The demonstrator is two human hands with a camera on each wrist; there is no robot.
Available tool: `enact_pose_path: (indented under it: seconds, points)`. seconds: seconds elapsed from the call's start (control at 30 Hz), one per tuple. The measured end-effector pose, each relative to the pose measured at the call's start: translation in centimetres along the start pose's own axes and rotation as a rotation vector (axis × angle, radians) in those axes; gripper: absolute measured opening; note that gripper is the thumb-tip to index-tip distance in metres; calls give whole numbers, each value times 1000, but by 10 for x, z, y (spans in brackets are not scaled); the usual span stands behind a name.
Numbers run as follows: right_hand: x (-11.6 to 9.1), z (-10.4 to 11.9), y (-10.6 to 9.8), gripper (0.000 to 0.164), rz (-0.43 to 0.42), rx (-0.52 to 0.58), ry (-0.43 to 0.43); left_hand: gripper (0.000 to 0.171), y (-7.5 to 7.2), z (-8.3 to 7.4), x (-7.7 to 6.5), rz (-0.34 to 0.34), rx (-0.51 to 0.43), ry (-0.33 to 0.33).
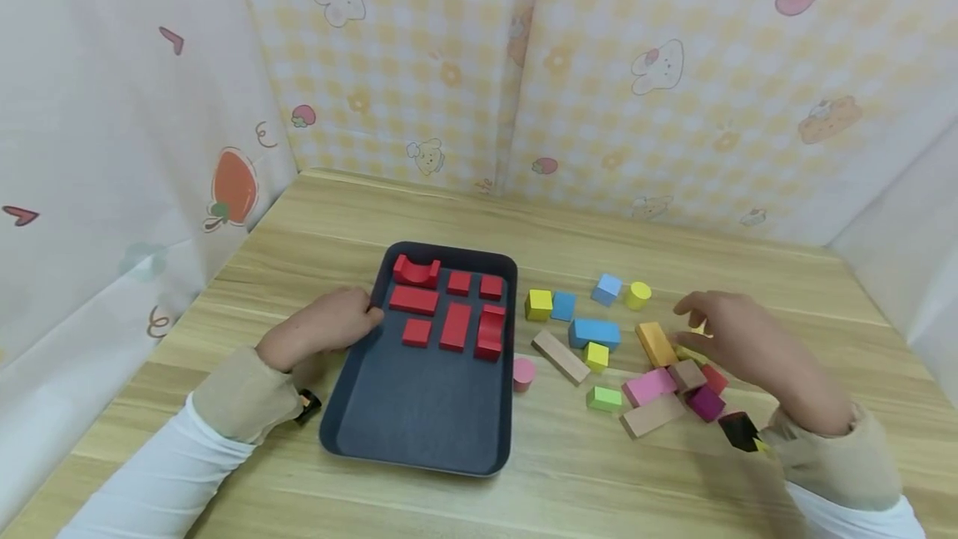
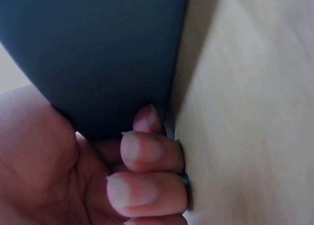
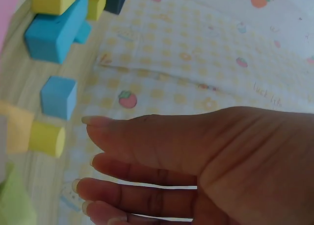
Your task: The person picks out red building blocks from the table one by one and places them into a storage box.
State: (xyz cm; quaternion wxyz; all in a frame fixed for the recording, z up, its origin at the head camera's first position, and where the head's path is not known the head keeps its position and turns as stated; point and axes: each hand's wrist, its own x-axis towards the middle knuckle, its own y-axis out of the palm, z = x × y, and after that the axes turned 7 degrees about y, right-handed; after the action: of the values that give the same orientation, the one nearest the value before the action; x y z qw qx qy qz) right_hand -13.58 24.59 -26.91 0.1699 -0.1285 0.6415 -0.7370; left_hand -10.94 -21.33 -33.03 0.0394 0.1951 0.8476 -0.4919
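Observation:
A dark tray (image 1: 419, 431) holds several red blocks (image 1: 455, 326) in its far half, two of them with a curved hollow. My left hand (image 1: 333, 323) grips the tray's left edge, thumb over the rim. In the left wrist view, curled fingers (image 2: 147, 190) lie against the outside of the tray wall (image 2: 98, 53). Over the right side of the loose blocks hovers my right hand (image 1: 737, 335), its fingers spread apart and nothing between them. An orange block (image 1: 656, 344) lies just left of its fingertips. The right wrist view shows its thumb (image 3: 147, 137) above the fingers.
Loose blocks lie right of the tray: a blue block (image 1: 595, 333), a green block (image 1: 604, 398), a pink cylinder (image 1: 524, 373) beside the tray wall, a purple block (image 1: 705, 403) and several more. A patterned cloth (image 1: 419, 65) hangs behind the wooden table (image 1: 584, 489).

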Motion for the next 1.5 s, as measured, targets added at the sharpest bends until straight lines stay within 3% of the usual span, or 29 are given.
enact_pose_path:
  seconds: [0.43,0.7,0.93,1.17,1.5]
  points:
    - [-31,-35,18,26,36,25,132,35,-1,1,-1,-5,0,-9]
    - [-34,-44,27,29,162,26,141,36,1,3,-1,-9,4,0]
    - [-34,-45,35,17,137,38,122,37,2,1,1,-16,9,24]
    - [-31,-45,41,13,167,7,115,36,0,1,1,-18,14,18]
    - [-30,-44,44,14,131,-32,106,36,0,2,0,-27,13,20]
